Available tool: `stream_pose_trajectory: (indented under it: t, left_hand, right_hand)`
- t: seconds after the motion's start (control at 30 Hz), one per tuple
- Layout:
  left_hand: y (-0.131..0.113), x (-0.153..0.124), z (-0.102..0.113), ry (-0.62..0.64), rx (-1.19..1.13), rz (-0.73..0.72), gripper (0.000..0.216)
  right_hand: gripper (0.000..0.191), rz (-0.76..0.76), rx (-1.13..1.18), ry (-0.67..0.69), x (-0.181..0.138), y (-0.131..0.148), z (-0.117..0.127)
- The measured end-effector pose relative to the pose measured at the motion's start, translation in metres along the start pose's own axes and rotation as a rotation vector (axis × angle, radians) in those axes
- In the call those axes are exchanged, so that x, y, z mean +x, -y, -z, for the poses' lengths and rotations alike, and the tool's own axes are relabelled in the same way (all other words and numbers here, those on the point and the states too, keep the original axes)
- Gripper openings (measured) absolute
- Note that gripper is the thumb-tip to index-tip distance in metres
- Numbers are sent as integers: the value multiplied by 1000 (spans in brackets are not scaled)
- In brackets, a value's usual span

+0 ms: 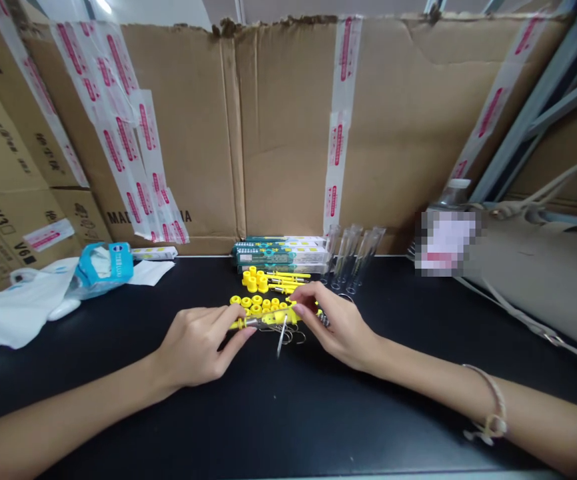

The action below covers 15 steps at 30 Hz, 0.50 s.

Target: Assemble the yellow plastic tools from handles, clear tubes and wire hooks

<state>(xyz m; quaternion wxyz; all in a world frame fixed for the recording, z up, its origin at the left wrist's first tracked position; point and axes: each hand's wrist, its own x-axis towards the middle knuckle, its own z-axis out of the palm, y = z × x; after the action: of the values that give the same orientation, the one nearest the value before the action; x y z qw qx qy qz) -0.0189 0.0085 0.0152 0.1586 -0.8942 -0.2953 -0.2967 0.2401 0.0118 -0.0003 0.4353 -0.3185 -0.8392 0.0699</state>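
Both of my hands meet over a black tabletop. My left hand pinches the left end of a thin yellow tool with a metal tip. My right hand is closed on the tool's right end. A thin metal rod hangs down from the tool between the hands, next to some wire clips. Just behind the hands lie several small yellow caps and yellow sticks.
Flat green-and-white boxes are stacked against the cardboard wall. Clear plastic tubes lean beside them. A blue packet and a white plastic bag lie at left. A beige bag sits at right.
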Motion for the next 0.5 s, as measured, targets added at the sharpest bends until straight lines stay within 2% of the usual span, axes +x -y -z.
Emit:
stream_pose_trajectory:
  t: [0.2, 0.5]
  left_hand:
    - [0, 0, -3, 39, -71, 113, 23]
    - [2, -5, -5, 71, -37, 103, 23]
  right_hand:
    - [13, 27, -2, -12, -9, -3, -3]
    - [16, -21, -18, 0, -7, 0, 3]
